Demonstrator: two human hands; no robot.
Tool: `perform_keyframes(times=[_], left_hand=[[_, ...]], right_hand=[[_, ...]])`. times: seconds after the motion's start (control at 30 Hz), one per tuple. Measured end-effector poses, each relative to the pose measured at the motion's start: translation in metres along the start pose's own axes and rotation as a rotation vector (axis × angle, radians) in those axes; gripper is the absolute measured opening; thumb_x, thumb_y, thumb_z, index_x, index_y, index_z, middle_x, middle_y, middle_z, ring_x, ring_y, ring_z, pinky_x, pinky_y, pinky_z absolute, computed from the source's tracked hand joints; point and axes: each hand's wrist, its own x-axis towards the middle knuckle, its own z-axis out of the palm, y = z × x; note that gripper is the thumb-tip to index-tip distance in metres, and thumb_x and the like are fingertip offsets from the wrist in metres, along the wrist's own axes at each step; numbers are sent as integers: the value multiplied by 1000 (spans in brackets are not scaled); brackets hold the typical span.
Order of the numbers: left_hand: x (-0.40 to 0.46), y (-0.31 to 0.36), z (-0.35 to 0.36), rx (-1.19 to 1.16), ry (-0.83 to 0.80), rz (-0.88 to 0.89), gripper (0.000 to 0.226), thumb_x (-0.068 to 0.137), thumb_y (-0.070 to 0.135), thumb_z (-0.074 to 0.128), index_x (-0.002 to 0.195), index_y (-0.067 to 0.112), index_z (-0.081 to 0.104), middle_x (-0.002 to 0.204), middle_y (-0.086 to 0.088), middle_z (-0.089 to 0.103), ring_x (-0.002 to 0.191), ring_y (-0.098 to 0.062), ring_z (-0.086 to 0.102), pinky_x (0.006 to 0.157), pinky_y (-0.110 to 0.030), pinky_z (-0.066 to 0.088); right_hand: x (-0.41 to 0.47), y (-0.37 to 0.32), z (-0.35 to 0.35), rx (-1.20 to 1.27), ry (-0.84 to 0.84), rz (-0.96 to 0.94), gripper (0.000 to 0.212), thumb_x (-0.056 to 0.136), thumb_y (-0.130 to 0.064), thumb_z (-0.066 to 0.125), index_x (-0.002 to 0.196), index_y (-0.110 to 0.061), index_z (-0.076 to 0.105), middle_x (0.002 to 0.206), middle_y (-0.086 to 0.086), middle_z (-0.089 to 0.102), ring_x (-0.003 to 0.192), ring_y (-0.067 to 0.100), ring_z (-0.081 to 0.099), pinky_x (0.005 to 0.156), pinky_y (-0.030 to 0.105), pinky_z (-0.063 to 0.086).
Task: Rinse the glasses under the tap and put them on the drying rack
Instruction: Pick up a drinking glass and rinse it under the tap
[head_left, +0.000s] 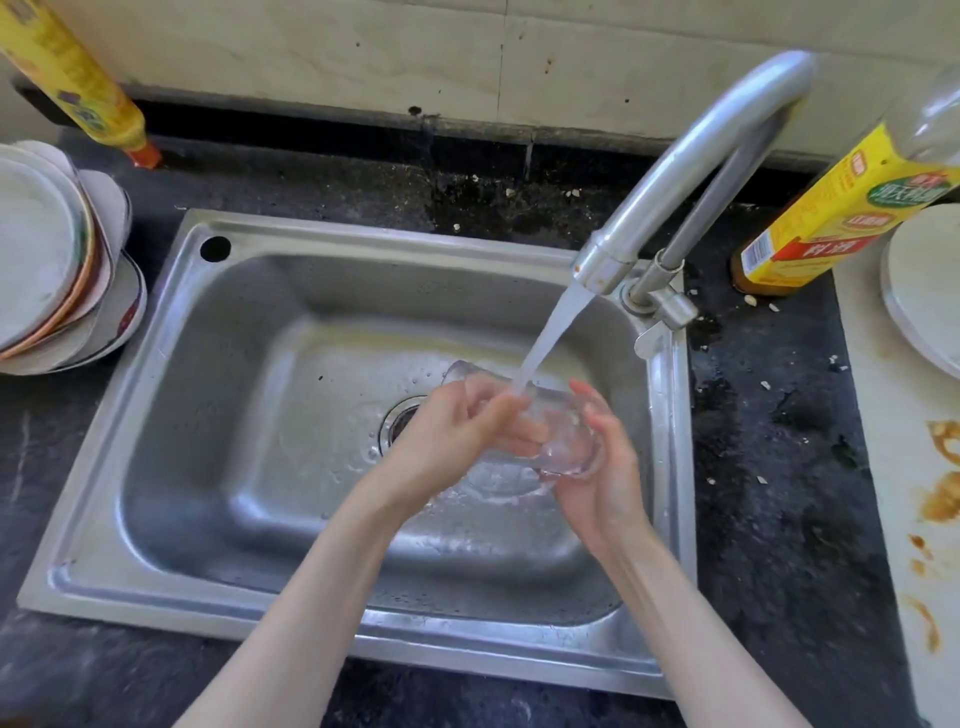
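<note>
Now you hold the clear drinking glass (540, 436) on its side over the sink (156, 415), left hand (457, 436) curled round the far end and right hand (602, 467) cupping its base, so the tap (691, 171) water (550, 338) runs over it.

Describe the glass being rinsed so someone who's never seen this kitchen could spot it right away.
Start at the steel sink set in the dark counter and follow the water falling from the curved tap. The stream lands on a clear glass lying on its side, held between the left hand and right hand. It is the only see-through thing over the basin.
</note>
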Motion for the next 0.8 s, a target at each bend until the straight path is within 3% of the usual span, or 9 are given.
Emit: perform_keyframes(times=[0.17, 0.27, 0.33, 0.4, 0.5, 0.6, 0.67, 0.73, 0.8], left_hand=[[-1, -12, 4, 1019, 78, 289, 22, 89, 38, 48, 97, 32, 68, 84, -2, 71, 90, -27, 61, 80, -33, 45], [-2, -14, 10, 1265, 162, 521, 23, 77, 35, 53, 79, 26, 74, 58, 1, 67, 67, -25, 61, 70, -20, 33], [-3, -24, 14, 1266, 229, 733, 4, 63, 24, 67, 64, 22, 70, 48, 4, 61, 49, -21, 57, 68, -21, 30], [-5, -30, 17, 1197, 249, 814, 3, 66, 19, 70, 65, 20, 68, 55, 6, 64, 53, -20, 59, 75, -23, 32], [-10, -31, 15, 1171, 401, 878, 4, 75, 25, 70, 72, 23, 69, 75, 7, 66, 85, -19, 56, 92, -35, 31], [-9, -29, 17, 1005, 449, 844, 6, 76, 29, 71, 80, 25, 68, 112, 0, 53, 115, -25, 41, 102, -46, 28], [-9, -28, 19, 826, 409, 781, 21, 77, 29, 67, 95, 23, 58, 126, -4, 38, 125, -26, 33, 108, -34, 28], [-8, -27, 15, 699, 394, 711, 43, 74, 34, 68, 109, 20, 46, 132, -6, 34, 127, -23, 34, 109, -25, 27], [-4, -26, 7, 698, 365, 660, 68, 69, 40, 73, 124, 18, 38, 134, -4, 39, 123, -19, 40, 105, -29, 31]], right_hand=[[-3, -4, -3, 41, 151, 346, 19, 92, -21, 49, 101, -9, 59, 84, 11, 66, 78, 22, 63, 73, 34, 49], [1, -3, 1, 124, 262, 420, 31, 92, -35, 54, 92, -4, 61, 73, 15, 68, 64, 24, 66, 67, 34, 50], [5, -2, 5, 171, 270, 439, 38, 92, -40, 54, 86, -3, 61, 72, 14, 67, 51, 21, 63, 58, 28, 46], [10, 2, 6, 207, 233, 468, 45, 91, -41, 54, 104, 0, 62, 102, 17, 64, 73, 24, 63, 62, 26, 44], [15, 3, 5, 248, 202, 469, 56, 91, -40, 52, 127, 3, 51, 122, 20, 55, 103, 29, 53, 76, 28, 41], [19, 7, 4, 300, 149, 442, 42, 93, -31, 54, 122, -1, 55, 101, 16, 65, 89, 27, 63, 75, 27, 47], [21, 9, 4, 309, 118, 430, 28, 91, -24, 55, 111, -5, 57, 91, 15, 68, 74, 27, 68, 69, 33, 54], [19, 7, 7, 293, 113, 416, 39, 77, -18, 63, 114, -7, 57, 109, 18, 63, 83, 32, 67, 76, 39, 53], [19, 3, 7, 256, 115, 395, 52, 68, -20, 67, 117, -9, 57, 118, 17, 57, 84, 32, 66, 73, 39, 53]])
